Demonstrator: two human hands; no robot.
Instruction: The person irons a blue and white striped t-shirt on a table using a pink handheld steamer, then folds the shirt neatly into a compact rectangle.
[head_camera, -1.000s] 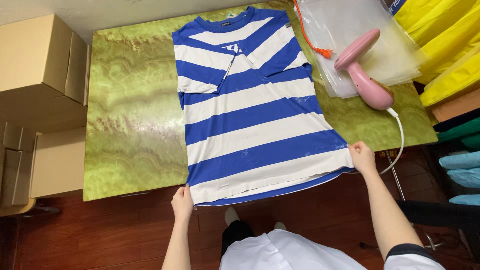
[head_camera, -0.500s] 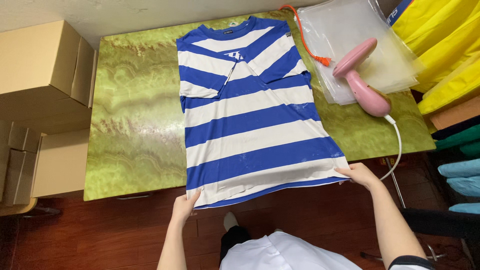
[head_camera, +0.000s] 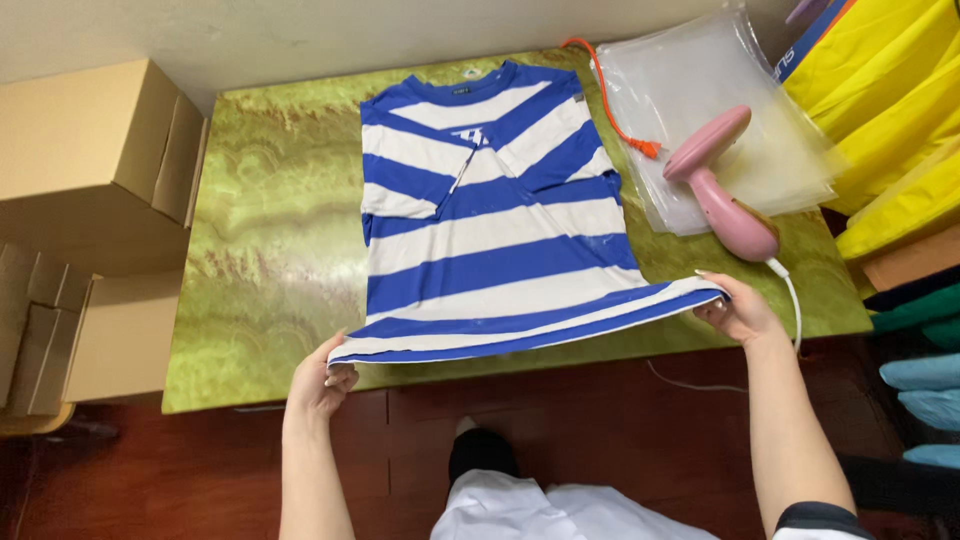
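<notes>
Left hand (head_camera: 318, 380) and right hand (head_camera: 740, 312) each pinch a bottom hem corner of the blue-white striped shirt (head_camera: 495, 215), arms outstretched, hem lifted off the glossy green marbled table (head_camera: 260, 260). Beyond: smooth pink handheld steamer (head_camera: 718, 185) on crinkly clear plastic bags (head_camera: 700, 90)

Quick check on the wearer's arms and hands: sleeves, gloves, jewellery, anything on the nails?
Both forearms are bare, with no gloves, watch or bracelet in view. The left hand shows no rings that I can make out. The right hand has long, pale nails on its fingers. At the right upper arm, a short sleeve shows: white with a dark band at its edge. The left sleeve is out of frame.
</notes>
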